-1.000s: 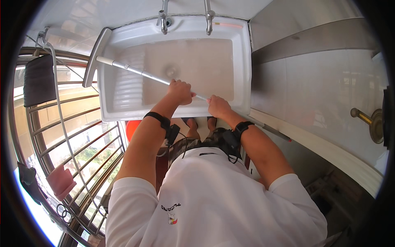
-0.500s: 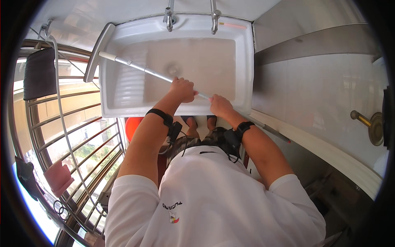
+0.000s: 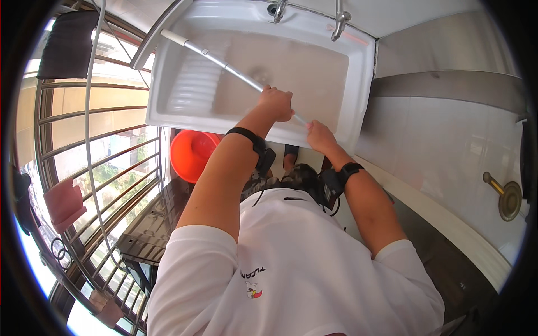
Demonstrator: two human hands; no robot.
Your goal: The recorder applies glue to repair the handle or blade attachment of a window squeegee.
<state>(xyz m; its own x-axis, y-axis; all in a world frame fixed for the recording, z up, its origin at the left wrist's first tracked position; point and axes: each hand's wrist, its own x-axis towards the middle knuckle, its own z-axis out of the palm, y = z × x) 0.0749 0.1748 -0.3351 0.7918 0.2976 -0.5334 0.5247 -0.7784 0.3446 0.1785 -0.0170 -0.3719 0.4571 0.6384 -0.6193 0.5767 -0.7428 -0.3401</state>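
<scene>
A flat mop [image 3: 235, 73] with a silver-and-white pole slants across the white sink [image 3: 361, 89]. Its long, narrow grey head [image 3: 153, 39] rests by the sink's far left corner, against the wall and window side. My left hand [image 3: 276, 103] is wrapped round the pole above the front part of the basin. Lower on the same pole, near the sink's front rim, my right hand [image 3: 321, 138] is closed round it. My right forearm hides the pole's near end.
Two metal taps [image 3: 341, 22] hang over the sink's back edge. An orange-red bucket [image 3: 193, 154] stands below its front left corner. Window bars, a hanging white hose [image 3: 89, 112] and a dark cloth [image 3: 67, 45] are on the left. A tiled wall stands at right.
My view has turned and shifted, so the sink sits higher and tilted, and more of the bucket shows. Both hands keep their grip on the mop pole.
</scene>
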